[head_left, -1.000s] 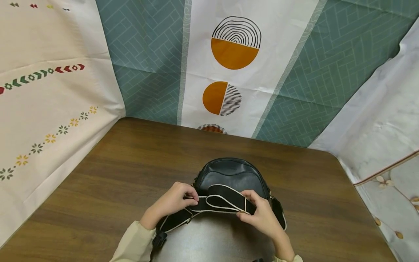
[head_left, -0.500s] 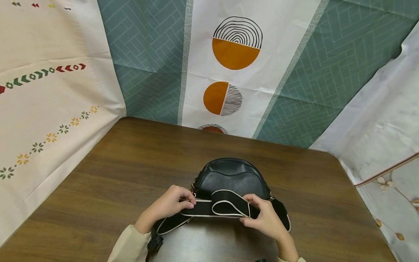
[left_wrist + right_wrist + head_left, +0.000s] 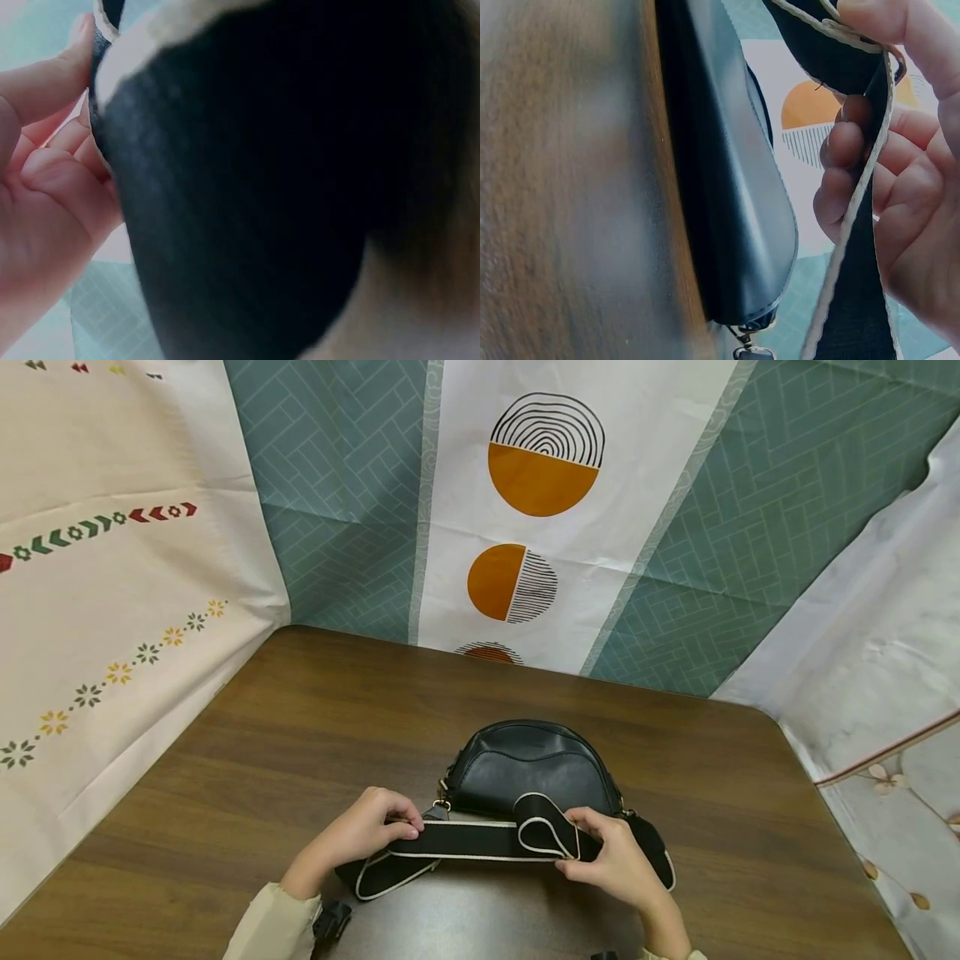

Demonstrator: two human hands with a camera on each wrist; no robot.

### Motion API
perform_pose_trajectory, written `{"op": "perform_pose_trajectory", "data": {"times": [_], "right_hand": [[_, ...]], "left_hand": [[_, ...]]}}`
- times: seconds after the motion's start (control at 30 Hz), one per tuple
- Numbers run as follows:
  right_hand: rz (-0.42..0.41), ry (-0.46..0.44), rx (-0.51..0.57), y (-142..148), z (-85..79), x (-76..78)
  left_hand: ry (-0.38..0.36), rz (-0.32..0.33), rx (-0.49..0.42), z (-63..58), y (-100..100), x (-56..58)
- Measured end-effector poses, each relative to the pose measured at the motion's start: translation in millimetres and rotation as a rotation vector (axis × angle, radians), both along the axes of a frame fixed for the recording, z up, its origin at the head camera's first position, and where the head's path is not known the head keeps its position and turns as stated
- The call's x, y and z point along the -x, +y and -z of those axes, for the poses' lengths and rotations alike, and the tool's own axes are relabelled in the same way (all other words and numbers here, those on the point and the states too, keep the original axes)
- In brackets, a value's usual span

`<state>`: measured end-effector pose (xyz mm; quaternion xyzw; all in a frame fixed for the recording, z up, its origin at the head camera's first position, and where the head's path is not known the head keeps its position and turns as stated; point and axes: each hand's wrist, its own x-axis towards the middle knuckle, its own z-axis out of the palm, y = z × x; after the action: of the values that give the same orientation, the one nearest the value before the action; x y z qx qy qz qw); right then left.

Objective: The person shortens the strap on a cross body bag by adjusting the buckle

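A black half-round handbag (image 3: 532,772) lies on the wooden table, its gold clasps at both ends. In front of it a black strap (image 3: 468,841) with cream edging is stretched between both hands. My left hand (image 3: 367,827) pinches the strap's left stretch between thumb and fingers. With thumb and fingers my right hand (image 3: 611,860) grips the strap at its gold slider buckle (image 3: 577,842), where a small loop stands up. In the right wrist view the strap (image 3: 855,225) runs across the right palm. Black webbing (image 3: 225,187) fills most of the left wrist view.
The brown wooden table (image 3: 360,710) reaches back to a green and white patterned cloth (image 3: 345,510). A cream embroidered cloth (image 3: 112,610) hangs at the left and a white floral one (image 3: 877,652) at the right.
My left hand has slid left and slightly down along the strap, lengthening the flat stretch. The loop by the buckle has shrunk and shifted right. My right hand has moved a little right.
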<state>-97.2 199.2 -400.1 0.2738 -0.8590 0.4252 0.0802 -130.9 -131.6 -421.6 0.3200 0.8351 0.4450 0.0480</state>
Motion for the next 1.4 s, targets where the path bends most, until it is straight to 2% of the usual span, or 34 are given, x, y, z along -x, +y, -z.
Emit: {"op": "perform_pose_trajectory", "data": {"times": [0.17,0.4,0.57,0.8,0.93,1.07,1.23,1.4], "right_hand": [[0.033,0.012,-0.045,10.7,15.1,4.4],[0.012,-0.013,-0.02,17.4,15.3,5.4],[0.04,0.0,-0.048,20.5,13.6,4.0],[0.063,0.027,-0.085,7.0,-17.1,-7.7],[0.09,0.012,-0.109,3.4,-19.3,-8.0],[0.097,0.002,-0.115,1.7,-17.7,-6.6],[0.087,0.002,-0.086,8.6,1.0,0.7],[0.054,-0.017,-0.034,13.0,12.3,4.3]], "left_hand": [[-0.011,-0.004,0.01,0.9,-9.0,0.6],[-0.003,-0.005,0.034,-2.3,-23.6,2.3],[0.001,-0.029,0.059,-1.4,-36.3,2.3],[-0.005,-0.062,0.075,-2.9,-48.3,1.3],[0.022,-0.092,0.089,-3.3,-44.9,3.6],[0.078,-0.116,0.12,-4.9,-35.4,5.9],[0.119,-0.091,0.15,-10.2,-18.2,7.1],[0.099,-0.057,0.178,-15.8,-1.3,8.8]]}}
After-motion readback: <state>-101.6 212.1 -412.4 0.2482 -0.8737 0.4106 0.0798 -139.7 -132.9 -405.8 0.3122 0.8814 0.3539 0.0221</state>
